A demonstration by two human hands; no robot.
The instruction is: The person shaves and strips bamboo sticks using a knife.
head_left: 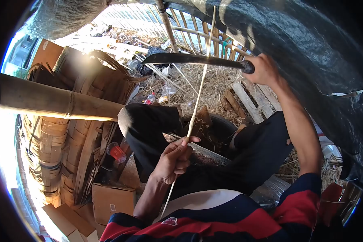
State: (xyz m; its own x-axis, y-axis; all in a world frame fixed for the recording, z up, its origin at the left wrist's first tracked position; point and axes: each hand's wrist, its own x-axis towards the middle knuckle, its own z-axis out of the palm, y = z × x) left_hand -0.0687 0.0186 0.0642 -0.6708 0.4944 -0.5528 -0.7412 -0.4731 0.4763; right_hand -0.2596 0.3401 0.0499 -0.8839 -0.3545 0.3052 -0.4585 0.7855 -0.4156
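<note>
A long, thin pale strip (198,94), seemingly bamboo, slants up from my lap past the far fence. My left hand (176,159) is closed round its lower part, over my lap, with the thumb on top. My right hand (263,69) grips the dark handle of a machete (189,59) at the upper right. The long, dark blade points left and crosses the strip's upper part; whether they touch, I cannot tell. Below the strip, between my knees, sits a dark round basin (220,128) with shavings or scraps in it.
A thick bamboo pole (60,101) juts in from the left, above woven bamboo baskets (48,149). Cardboard boxes (113,201) and a red plastic cup (117,152) are at the lower left. Shavings (218,84) cover the ground ahead. Black sheeting (310,52) hangs at the right.
</note>
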